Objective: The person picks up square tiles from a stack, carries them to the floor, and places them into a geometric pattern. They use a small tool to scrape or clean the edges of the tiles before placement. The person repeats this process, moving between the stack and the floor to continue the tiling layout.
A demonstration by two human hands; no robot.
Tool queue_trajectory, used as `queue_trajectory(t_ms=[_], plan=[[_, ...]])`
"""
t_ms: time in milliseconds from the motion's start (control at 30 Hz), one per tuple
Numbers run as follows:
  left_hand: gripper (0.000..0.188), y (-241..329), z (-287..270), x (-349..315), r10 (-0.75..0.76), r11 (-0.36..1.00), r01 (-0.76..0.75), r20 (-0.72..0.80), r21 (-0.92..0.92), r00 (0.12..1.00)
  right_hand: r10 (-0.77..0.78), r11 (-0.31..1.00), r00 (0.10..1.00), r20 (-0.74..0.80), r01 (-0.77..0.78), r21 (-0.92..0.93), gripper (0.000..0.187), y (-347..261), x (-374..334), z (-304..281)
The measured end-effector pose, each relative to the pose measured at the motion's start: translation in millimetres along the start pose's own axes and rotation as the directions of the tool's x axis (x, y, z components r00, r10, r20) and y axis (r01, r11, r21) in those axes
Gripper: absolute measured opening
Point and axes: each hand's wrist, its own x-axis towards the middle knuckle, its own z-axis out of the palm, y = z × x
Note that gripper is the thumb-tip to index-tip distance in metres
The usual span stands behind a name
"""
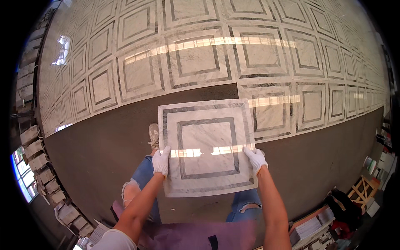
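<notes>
A square, polished marble tile [208, 148] with two nested grey frames on white hangs before me above the floor. My left hand [161, 161], in a white knit glove, grips its left edge with the thumb on the face. On the opposite edge my right hand [256, 160], gloved alike, holds it the same way. The fingers behind the tile are hidden. Past its top edge lie rows of matching tiles [197, 56] on the floor. The laid row to the right [310, 105] reaches nearer to me than the row on the left.
Dark grey bare floor [96, 154] surrounds my feet, with my shoe [153, 135] left of the tile. Stacked pale blocks [38, 161] line the left side. At the lower right are a wooden crate [363, 192], dark cloth [343, 208] and stacked white slabs [310, 229].
</notes>
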Motion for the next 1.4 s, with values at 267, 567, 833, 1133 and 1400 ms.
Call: queue_trajectory(t_ms=[267, 567, 833, 1133, 1400], plan=[[0.046, -63, 64, 103, -0.057, 0.988, 0.077, 0.146, -0.135, 0.988, -0.109, 0.994, 0.99, -0.091, 0.11, 0.004, 0.046, -7, 115, 62], [0.04, -80, 126, 161, -0.092, 0.967, 0.14, 0.219, -0.212, 0.971, -0.166, 0.977, 0.979, -0.117, 0.18, 0.116, 0.035, 8, 196, 82], [0.04, -94, 159, 191, -0.061, 0.96, 0.119, 0.225, -0.252, 0.973, -0.245, 0.954, 0.958, -0.15, 0.265, 0.138, 0.035, 12, 235, 88], [0.04, -89, 164, 199, -0.064, 0.971, 0.107, 0.202, -0.212, 0.977, -0.251, 0.965, 0.955, -0.16, 0.26, 0.041, 0.038, 17, 245, 90], [0.045, -94, 167, 207, -0.063, 0.992, 0.078, 0.158, -0.095, 0.985, -0.196, 0.284, 0.98, 0.04, 0.096, -0.954, 0.067, -55, 213, 69]])
